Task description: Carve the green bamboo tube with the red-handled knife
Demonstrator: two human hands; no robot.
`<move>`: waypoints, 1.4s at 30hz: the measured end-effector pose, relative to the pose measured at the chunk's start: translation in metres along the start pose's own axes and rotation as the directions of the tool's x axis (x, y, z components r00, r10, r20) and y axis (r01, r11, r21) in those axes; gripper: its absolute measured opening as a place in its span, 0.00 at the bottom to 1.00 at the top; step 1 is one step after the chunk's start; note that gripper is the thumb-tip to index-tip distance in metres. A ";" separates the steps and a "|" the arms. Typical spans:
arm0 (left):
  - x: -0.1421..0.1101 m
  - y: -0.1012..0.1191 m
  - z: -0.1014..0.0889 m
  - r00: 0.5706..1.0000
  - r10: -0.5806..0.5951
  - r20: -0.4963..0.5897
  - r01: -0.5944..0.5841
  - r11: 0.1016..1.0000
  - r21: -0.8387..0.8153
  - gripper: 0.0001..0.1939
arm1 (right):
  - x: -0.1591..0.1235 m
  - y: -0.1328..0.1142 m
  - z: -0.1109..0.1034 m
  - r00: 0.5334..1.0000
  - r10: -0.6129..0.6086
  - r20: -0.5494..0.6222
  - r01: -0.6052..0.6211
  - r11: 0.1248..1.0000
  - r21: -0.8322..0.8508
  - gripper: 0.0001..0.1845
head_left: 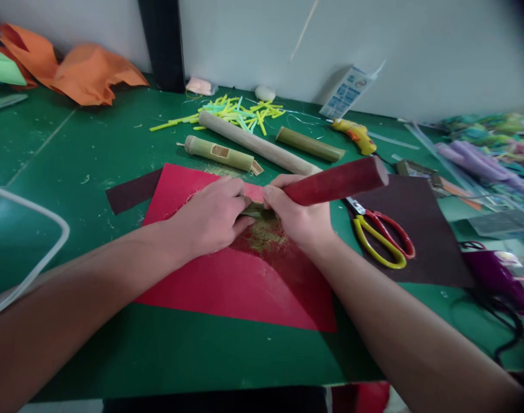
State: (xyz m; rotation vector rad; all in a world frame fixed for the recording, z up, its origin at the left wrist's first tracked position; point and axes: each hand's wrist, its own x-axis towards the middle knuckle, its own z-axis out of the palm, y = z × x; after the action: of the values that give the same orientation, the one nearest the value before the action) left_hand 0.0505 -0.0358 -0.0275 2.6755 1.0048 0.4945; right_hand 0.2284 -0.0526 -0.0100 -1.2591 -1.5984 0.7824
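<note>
Bare forearms (116, 264) angle in from both lower corners, wrists converging. Left hand (210, 215): fingers pinch a bamboo piece (262, 211), probably steadying it, between both hands. Right hand (304, 221): fingers wrapped round a red handle (339, 179), tilted up and right, working end hidden, thumb forward, likely for control. Shavings (267, 236) just below the fingers; red sheet (245, 292) underneath probably catches them. Beyond the fingers, a notched bamboo tube (240, 159); to their right, scissors (362, 211) on dark paper (434, 246).

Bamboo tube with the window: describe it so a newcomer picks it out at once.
On the green table, find the red sheet. Just beyond its far edge lies the tube, in front of the long pale stick. Unlike that stick and the plain bamboo piece further right, it has a rectangular opening cut in its side.
</note>
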 end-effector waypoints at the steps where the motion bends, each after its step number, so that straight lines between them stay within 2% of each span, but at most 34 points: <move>1: 0.000 0.000 0.000 1.000 -0.009 0.000 0.009 1.000 -0.002 0.15 | 0.000 0.000 0.000 1.000 0.013 -0.002 -0.013 1.000 0.012 0.14; 7: 0.001 0.002 -0.001 1.000 -0.029 -0.007 0.029 0.999 -0.028 0.14 | -0.001 0.003 0.002 0.990 0.048 -0.130 -0.041 0.997 0.059 0.12; 13: 0.001 0.001 -0.001 1.000 -0.030 0.001 0.030 0.999 -0.021 0.14 | -0.001 0.003 0.002 0.992 -0.012 -0.129 0.014 1.000 0.019 0.13; 18: 0.001 0.000 -0.002 1.000 -0.009 0.018 0.010 1.000 -0.027 0.13 | -0.003 0.001 0.000 1.000 -0.015 -0.014 0.015 1.000 0.003 0.14; 23: 0.002 -0.002 -0.002 1.000 0.007 -0.014 -0.007 1.000 -0.030 0.12 | -0.001 0.002 0.002 0.993 0.025 -0.117 -0.018 0.998 0.063 0.14; 30: 0.002 -0.001 -0.002 1.000 -0.006 0.013 0.006 1.000 -0.016 0.14 | -0.001 0.005 0.005 0.988 -0.016 -0.153 0.022 0.999 0.038 0.14; 36: 0.003 -0.001 -0.003 0.999 -0.011 0.034 0.011 1.000 -0.014 0.15 | -0.002 0.003 0.005 0.990 -0.025 -0.141 0.027 1.000 0.013 0.12; 40: 0.002 -0.002 -0.004 0.999 0.011 0.049 -0.011 1.000 -0.017 0.14 | -0.004 0.002 0.002 0.999 -0.021 -0.026 0.021 1.000 0.001 0.13; 42: 0.002 -0.003 -0.004 0.999 0.014 0.042 -0.013 1.000 -0.021 0.13 | -0.004 0.002 0.002 1.000 -0.003 -0.012 0.003 1.000 0.023 0.13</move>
State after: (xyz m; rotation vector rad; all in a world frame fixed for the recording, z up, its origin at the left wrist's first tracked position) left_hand 0.0486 -0.0315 -0.0241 2.6647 0.9650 0.4462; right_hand 0.2278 -0.0559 -0.0131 -1.2429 -1.5770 0.7875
